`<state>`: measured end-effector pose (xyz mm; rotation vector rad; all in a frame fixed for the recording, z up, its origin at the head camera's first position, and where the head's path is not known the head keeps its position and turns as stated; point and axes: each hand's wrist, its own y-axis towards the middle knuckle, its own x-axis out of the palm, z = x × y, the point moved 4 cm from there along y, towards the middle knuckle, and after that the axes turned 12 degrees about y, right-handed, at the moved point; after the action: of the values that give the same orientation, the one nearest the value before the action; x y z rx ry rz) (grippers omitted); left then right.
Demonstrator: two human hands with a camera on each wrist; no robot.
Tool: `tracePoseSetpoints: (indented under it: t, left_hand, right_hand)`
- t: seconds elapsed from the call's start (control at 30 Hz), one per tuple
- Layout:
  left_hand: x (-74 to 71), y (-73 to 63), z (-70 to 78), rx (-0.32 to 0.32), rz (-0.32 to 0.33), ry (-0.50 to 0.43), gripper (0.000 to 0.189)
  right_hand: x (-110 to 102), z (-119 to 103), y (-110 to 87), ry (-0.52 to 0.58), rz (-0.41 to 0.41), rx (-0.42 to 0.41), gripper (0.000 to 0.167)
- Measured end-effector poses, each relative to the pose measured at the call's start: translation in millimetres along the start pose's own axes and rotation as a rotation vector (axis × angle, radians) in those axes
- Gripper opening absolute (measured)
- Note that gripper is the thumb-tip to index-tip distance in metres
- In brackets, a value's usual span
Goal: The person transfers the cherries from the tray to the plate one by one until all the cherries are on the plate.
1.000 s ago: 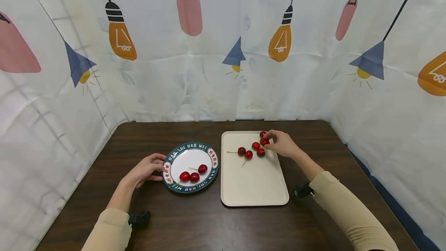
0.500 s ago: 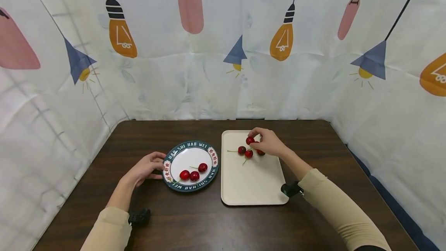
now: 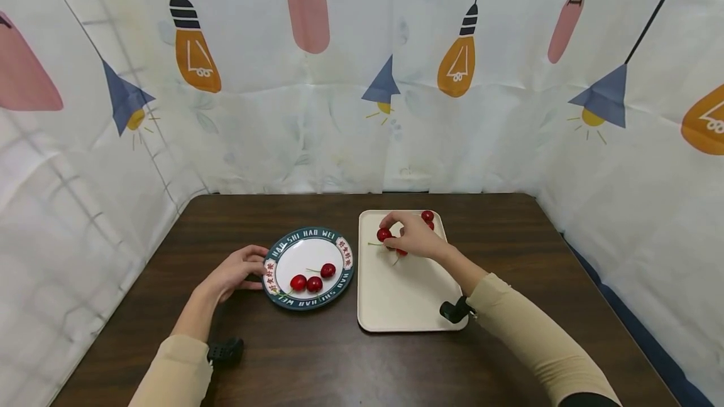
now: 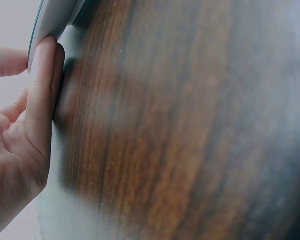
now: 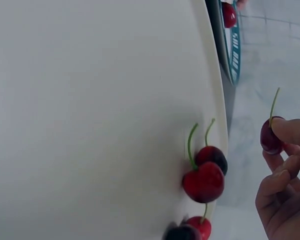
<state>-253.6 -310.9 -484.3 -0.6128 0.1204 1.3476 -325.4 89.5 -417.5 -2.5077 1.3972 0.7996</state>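
Observation:
My left hand (image 3: 236,274) holds the left rim of a round plate (image 3: 302,256), which has a dark green lettered border. In the left wrist view the plate's edge (image 4: 55,20) lies between thumb and fingers. Three red cherries, one of them a bright red cherry (image 3: 298,282), rest on the plate. Above the beige tray (image 3: 407,300), my right hand (image 3: 418,236) pinches a stemmed cherry (image 5: 271,137) between thumb and fingertips. More cherries (image 5: 203,182) lie on the tray, partly hidden behind that hand in the head view; two cherries (image 3: 427,215) sit at its back right corner.
Both tray and plate stand on a dark wooden table (image 3: 317,357), with a narrow gap between them. A white curtain (image 3: 254,137) printed with lamps hangs round the back and sides.
The right hand has lifted a cherry from the tray's right side and carried it leftward. Cherries at the back right corner have come into view. The left hand stays at the plate.

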Motion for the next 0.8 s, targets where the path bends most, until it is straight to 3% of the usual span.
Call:
tracePoseSetpoints:
  t: [0.8]
  left_hand:
    - [1.3,-1.1,-0.3,0.002,0.016,-0.007,0.055]
  right_hand:
    - [68.5,-13.2,22.8,0.014,-0.146,-0.013,0.031]
